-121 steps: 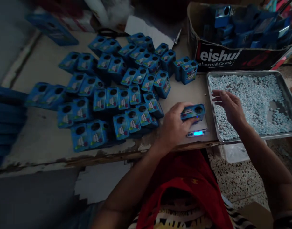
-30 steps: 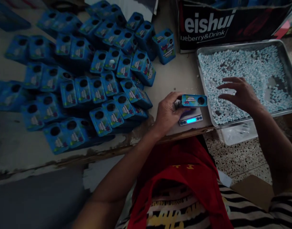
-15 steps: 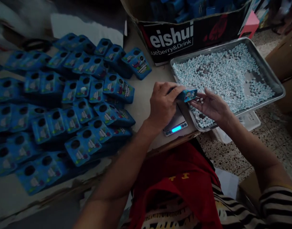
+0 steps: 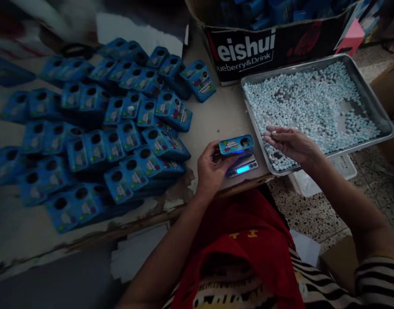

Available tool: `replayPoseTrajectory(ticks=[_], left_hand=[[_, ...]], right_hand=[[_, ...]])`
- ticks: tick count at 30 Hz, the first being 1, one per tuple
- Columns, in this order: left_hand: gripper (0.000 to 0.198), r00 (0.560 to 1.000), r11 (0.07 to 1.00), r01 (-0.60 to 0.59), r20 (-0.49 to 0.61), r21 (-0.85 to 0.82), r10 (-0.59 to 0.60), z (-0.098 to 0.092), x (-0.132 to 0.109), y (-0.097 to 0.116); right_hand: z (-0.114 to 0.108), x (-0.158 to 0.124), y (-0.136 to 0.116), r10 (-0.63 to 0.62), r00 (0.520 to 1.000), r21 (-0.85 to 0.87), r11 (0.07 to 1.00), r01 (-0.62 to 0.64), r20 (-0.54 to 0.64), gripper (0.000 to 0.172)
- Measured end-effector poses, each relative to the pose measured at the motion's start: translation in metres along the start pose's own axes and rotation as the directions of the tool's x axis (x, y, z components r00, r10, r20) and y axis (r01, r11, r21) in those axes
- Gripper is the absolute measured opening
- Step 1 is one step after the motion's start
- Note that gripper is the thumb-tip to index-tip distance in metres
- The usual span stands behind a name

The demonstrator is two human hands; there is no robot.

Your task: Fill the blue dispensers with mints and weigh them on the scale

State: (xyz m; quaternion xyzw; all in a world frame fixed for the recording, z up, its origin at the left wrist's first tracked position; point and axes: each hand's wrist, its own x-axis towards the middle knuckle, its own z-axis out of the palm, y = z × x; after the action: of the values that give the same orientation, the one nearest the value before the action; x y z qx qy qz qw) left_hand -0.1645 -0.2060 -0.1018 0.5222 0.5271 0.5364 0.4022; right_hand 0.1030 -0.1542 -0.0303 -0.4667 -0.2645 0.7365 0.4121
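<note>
My left hand (image 4: 213, 167) grips a blue candy box (image 4: 233, 146) by its left end, with the round hole in its printed face turned up. The box is at a small digital scale (image 4: 240, 171), whose display glows blue; whether it rests on the plate I cannot tell. Over the left part of a metal tray (image 4: 388, 124), my right hand (image 4: 292, 143) is palm up with the fingers curled in. A pale candy (image 4: 273, 132) shows at its fingertips. Small white and light-blue candies (image 4: 308, 96) cover much of the tray.
Many blue boxes (image 4: 132, 167) with round holes stand in rows on the table at left. A black carton (image 4: 245, 51) of more blue boxes is behind the tray. The worn table edge (image 4: 171, 206) runs along my front, and a white plastic container (image 4: 309, 182) sits below the tray.
My left hand has brought the box down and back toward the scale, away from my right hand. The right hand's fingers have curled in, and the whole view has shifted.
</note>
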Motion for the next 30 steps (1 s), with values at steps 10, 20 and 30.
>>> replayPoseTrajectory(ticks=[10,20,30], left_hand=[[0.064,0.991,0.971,-0.113,-0.041,0.213,0.124,-0.024,-0.018,0.02],[0.032,0.985,0.937,-0.15,-0.033,0.316,0.169,-0.066,-0.024,0.043],[0.027,0.953,0.917,-0.268,-0.06,0.297,0.298,-0.071,-0.021,0.056]], right_hand=[[0.042,-0.017,-0.03,-0.117,0.968,-0.467,0.859,0.211,0.223,0.02],[0.083,-0.021,-0.035,-0.125,0.929,-0.729,0.588,0.351,0.347,0.015],[0.083,-0.022,-0.035,-0.159,0.928,-0.778,0.508,0.369,0.336,0.018]])
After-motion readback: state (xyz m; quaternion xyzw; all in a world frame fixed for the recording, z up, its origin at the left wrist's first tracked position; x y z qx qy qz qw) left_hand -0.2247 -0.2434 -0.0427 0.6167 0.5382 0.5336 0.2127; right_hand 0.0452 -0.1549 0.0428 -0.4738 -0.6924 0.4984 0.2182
